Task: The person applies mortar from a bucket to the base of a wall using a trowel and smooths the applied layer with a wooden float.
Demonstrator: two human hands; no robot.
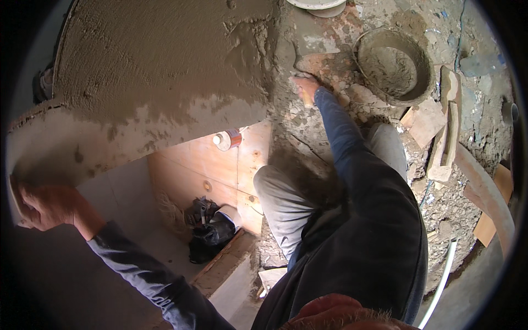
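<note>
At nine o'clock the person's left hand (47, 206) grasps a thin, flat float-like tool (17, 201), held nearly edge-on at the corner of the mortared slab (165, 60), which spreads from nine to twelve. Good work here would likely call for a steady, even press and a slight tilt, so that the edge does not dig in; the pale front band (181, 118) looks thinly and patchily covered. The right hand (306, 88), at one o'clock, is down on the rubble; whether it grips anything cannot be told.

The mortar bucket (424, 77) stands at two, within easy reach of the right hand. Broken stone strips (448, 132) crowd the ground near three. At ten, a white-capped bottle (226, 139) sits just below the slab's edge, where it could be knocked; black clutter (212, 231) lies in the recess at seven.
</note>
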